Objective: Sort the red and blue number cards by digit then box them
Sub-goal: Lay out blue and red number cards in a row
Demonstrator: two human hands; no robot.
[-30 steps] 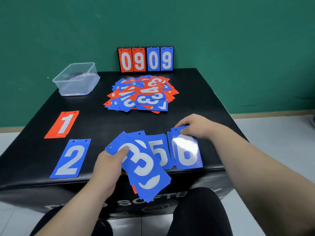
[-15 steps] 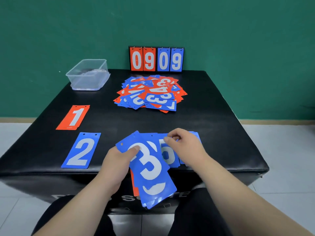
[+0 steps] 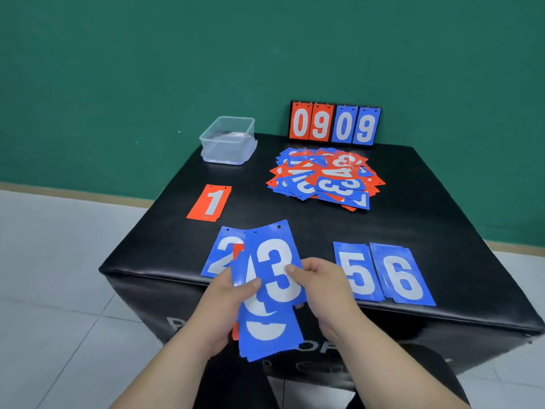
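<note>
Left hand (image 3: 227, 308): clenched round a fanned stack of cards (image 3: 269, 332), thumb laid across the front. The stack is held just off the near edge of the worktop (image 3: 300, 228).

Right hand (image 3: 321, 290): the blue 3 card (image 3: 274, 261), topmost of the stack, is pinched at its right edge between thumb and fingers.

Step judged: held cards are being dealt out by digit; boxing is not yet begun.

The 3 is raised in front of the blue 2 card (image 3: 221, 255), which is partly hidden by it. A gap is noted between the 2 and the blue 5 card (image 3: 356, 273), itself edge to edge with the blue 6 card (image 3: 402, 278).

Next move, as judged: the 3 is to be drawn clear of the stack and laid flat in that gap, with room kept for a 4.

Red 1 card (image 3: 211, 202) lies beyond the 2. Further back are the unsorted pile (image 3: 324, 178) and, at the far left corner, the clear box (image 3: 228, 140), well apart from both hands.
</note>
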